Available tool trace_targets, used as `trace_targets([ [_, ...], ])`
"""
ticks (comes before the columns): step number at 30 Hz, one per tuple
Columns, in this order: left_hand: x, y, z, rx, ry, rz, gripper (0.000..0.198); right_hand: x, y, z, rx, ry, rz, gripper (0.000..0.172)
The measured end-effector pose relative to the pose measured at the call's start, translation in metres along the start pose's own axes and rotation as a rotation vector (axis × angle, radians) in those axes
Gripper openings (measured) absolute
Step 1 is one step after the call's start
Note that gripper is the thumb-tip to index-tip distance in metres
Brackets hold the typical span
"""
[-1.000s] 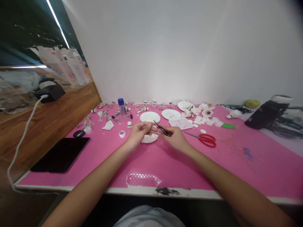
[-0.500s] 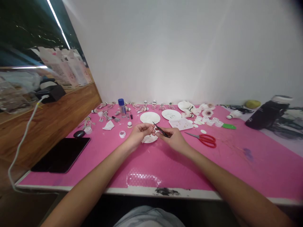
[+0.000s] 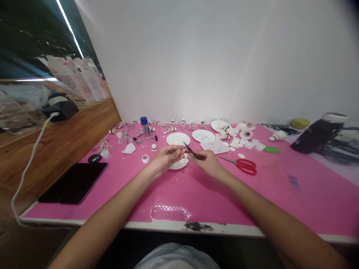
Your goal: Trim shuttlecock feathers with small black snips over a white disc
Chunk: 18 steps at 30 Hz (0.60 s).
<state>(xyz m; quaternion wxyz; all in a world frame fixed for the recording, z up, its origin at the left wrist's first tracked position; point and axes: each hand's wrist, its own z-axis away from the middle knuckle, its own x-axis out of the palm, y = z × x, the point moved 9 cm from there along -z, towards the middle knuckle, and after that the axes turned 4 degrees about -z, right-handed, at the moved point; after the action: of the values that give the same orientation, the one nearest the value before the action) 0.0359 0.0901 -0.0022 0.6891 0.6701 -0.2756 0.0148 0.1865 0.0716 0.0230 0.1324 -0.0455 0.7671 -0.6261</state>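
Observation:
My right hand [image 3: 207,163] pinches a pair of dark tweezers [image 3: 192,150], whose tips point up and to the left. My left hand [image 3: 165,158] is curled, its fingertips together close to the tweezers. Anything tiny between those fingers is too small to make out. Partly hidden beneath both hands lies a white ruffled paper disc [image 3: 178,166]. A plain white paper disc [image 3: 178,139] sits just beyond them. Red-handled scissors [image 3: 246,167] lie to the right of my right hand.
The pink table mat [image 3: 196,196] holds a blue-capped bottle [image 3: 145,127], several small shuttlecock-feather crafts [image 3: 169,129], and small white cups [image 3: 249,145]. A black tablet [image 3: 73,188] and a black mouse [image 3: 94,158] lie at left. A dark flask [image 3: 316,136] stands at right.
The tweezers have swung up and away from my left fingertips, and their tips now point more steeply. My hands stand slightly further apart.

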Motion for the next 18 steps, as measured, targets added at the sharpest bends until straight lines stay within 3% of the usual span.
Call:
trace_targets([
  [18,0.0040,-0.0043,0.0008,-0.050,-0.087,0.067,0.045,0.0047,-0.0042,0.0011,0.015,-0.044,-0.027,0.064],
])
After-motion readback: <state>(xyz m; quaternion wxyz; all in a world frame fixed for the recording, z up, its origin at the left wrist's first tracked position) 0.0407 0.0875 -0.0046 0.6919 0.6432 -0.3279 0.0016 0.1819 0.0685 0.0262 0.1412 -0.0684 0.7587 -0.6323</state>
